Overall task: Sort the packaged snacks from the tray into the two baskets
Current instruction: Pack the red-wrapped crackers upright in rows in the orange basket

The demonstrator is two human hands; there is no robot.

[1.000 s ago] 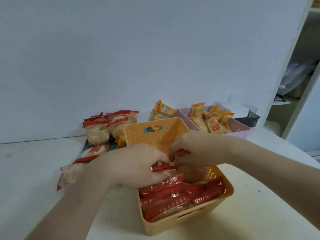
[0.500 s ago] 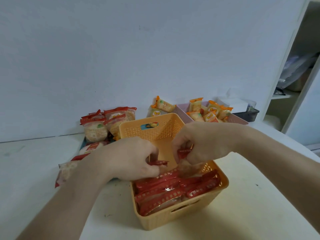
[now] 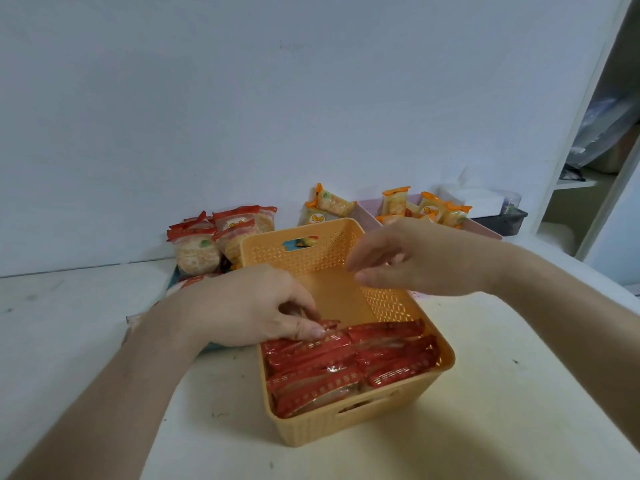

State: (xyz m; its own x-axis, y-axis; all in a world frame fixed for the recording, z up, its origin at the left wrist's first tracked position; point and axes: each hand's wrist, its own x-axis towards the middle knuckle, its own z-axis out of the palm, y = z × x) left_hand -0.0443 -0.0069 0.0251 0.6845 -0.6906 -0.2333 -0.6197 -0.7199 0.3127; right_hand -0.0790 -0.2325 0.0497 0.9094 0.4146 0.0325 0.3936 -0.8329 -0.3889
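left hand (image 3: 249,306) pinches end of red packet (image 3: 330,323), lying crosswise atop row in basket (image 3: 270,258) near half. right hand (image 3: 426,261) loose, empty, above. tray packets (image 3: 197,251) far-left, nearer left hand.

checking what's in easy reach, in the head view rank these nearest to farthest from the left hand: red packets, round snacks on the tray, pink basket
1. red packets: in the orange basket, one pinched by the left hand.
2. round snacks: just behind the hand, back left.
3. pink basket: far back, on the right.
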